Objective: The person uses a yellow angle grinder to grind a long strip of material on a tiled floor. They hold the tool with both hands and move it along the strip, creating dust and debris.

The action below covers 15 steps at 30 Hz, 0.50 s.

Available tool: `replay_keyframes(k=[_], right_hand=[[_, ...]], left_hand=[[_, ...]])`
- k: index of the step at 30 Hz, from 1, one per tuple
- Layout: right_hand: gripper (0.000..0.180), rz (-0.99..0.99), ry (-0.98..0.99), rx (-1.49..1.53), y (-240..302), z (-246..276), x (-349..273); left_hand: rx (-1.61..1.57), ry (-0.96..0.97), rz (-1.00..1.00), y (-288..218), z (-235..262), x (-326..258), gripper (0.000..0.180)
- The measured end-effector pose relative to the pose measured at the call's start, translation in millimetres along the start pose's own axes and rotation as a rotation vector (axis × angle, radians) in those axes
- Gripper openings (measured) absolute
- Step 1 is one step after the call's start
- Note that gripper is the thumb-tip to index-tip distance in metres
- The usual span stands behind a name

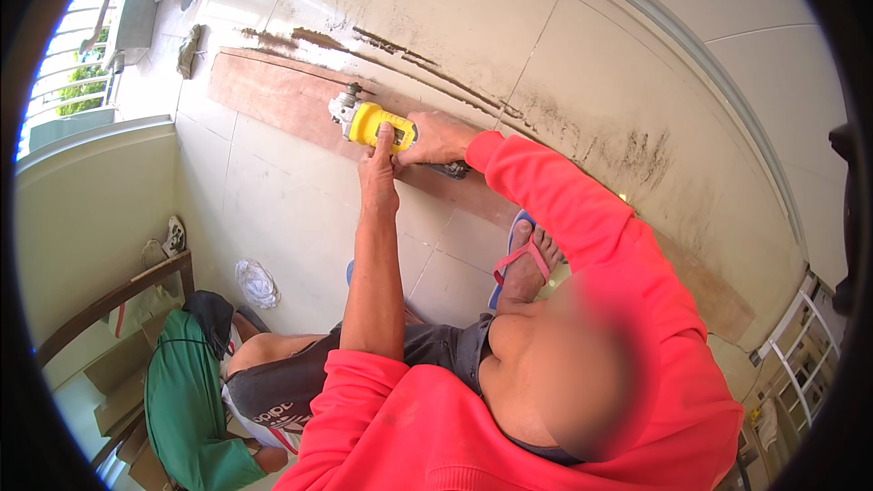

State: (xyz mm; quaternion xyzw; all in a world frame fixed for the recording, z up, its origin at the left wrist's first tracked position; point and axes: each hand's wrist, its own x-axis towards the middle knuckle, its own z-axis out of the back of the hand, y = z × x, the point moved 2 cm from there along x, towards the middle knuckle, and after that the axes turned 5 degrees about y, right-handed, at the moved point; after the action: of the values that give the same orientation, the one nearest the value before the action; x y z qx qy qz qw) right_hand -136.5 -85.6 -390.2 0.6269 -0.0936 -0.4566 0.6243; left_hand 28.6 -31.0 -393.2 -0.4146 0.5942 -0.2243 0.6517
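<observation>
Both my hands are closed on a yellow angle grinder (367, 124) with a metal gear head, held over a long reddish-brown wooden board (264, 91). My left hand (380, 164) grips the side of its yellow body, thumb on top. Wrapped around the rear of the body is my right hand (438, 137), and the dark tail end shows below that wrist. The grinder's head lies close to the board's far edge; its disc appears nearly edge-on, and I cannot tell whether it touches the wood. Dark dust (400, 50) streaks the pale tiles beyond the board.
My sandalled foot (526, 259) is close to the board's near edge. A person in a green garment (186, 400) is at the lower left, by a wooden frame (109, 295). A crumpled white plastic bag (257, 283) lies on the floor. A white rack (805, 355) stands far right.
</observation>
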Motion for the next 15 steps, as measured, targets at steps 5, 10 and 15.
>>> replay_keyframes(k=[5,10,15], right_hand=[[0.074,0.028,-0.014,0.007,-0.7,0.1,-1.9],[0.074,0.018,-0.004,0.036,-2.6,0.0,-3.6],[0.074,0.001,-0.004,0.024,-4.0,-0.8,-3.0]], left_hand=[[-0.017,0.011,-0.024,0.4,-2.6,-2.1,0.065],[-0.013,0.011,-0.024,0.8,-3.2,-3.0,0.065],[-0.012,-0.005,-0.020,3.6,-3.3,-2.8,0.064]])
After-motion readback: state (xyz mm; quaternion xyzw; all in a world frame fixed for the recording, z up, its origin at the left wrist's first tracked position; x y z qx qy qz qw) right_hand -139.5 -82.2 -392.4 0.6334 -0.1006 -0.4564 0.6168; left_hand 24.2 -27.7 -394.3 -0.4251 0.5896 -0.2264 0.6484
